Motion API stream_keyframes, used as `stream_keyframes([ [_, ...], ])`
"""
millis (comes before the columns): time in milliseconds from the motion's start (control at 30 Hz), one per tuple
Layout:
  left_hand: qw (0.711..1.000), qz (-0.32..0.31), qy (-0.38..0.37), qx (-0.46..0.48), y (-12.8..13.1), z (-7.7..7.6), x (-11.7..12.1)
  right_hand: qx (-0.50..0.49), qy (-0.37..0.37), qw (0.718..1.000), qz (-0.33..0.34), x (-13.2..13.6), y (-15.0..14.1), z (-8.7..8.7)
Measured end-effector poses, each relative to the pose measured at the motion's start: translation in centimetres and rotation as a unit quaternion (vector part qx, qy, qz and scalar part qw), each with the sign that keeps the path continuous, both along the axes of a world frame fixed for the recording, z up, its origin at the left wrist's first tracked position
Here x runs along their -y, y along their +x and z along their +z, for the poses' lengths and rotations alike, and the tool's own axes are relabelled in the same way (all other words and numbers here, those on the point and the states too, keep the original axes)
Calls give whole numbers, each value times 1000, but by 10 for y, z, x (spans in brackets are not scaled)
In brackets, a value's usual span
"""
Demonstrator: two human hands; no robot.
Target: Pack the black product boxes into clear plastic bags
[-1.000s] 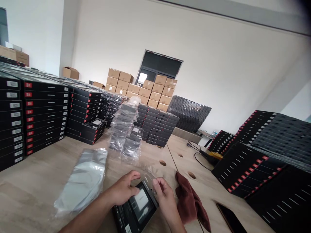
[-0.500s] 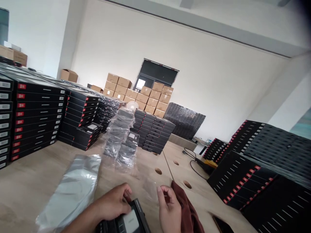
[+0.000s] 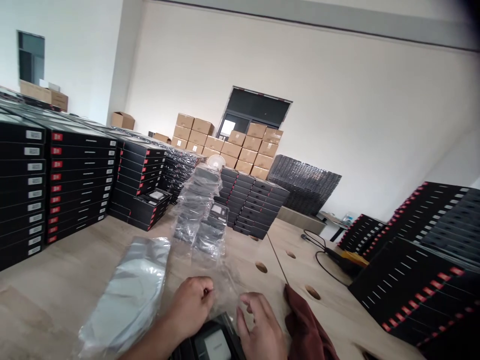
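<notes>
Left hand [image 3: 191, 306] curled, fingers together; right hand [image 3: 262, 325] fingers apart over a black box [image 3: 216, 346] — loose film [image 3: 228, 286] could snag them.

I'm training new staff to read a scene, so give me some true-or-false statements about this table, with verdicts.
1. A black box lies just below the left hand and right hand. True.
2. The silvery bag lies right of the right hand. False: it lies left of the left hand.
3. A brown cloth lies right of the right hand on the wooden table. True.
4. The cardboard cartons stand nearer than the black box stacks. False: they stand behind those stacks.
</notes>
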State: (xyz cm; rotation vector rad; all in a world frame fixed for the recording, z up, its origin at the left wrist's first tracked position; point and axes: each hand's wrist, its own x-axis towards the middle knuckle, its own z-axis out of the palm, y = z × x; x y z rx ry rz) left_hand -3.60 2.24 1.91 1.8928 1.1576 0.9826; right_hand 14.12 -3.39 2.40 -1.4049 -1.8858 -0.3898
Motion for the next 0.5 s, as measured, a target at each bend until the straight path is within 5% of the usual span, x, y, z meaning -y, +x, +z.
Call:
stream_keyframes([
  [300,990,-64,-18,-126,-3,8,21,-97,-71,983,-137,-4,-10,-16],
  [500,972,-143,-45,-179,-4,11,38,-244,-98,955,-135,-8,-9,-28],
])
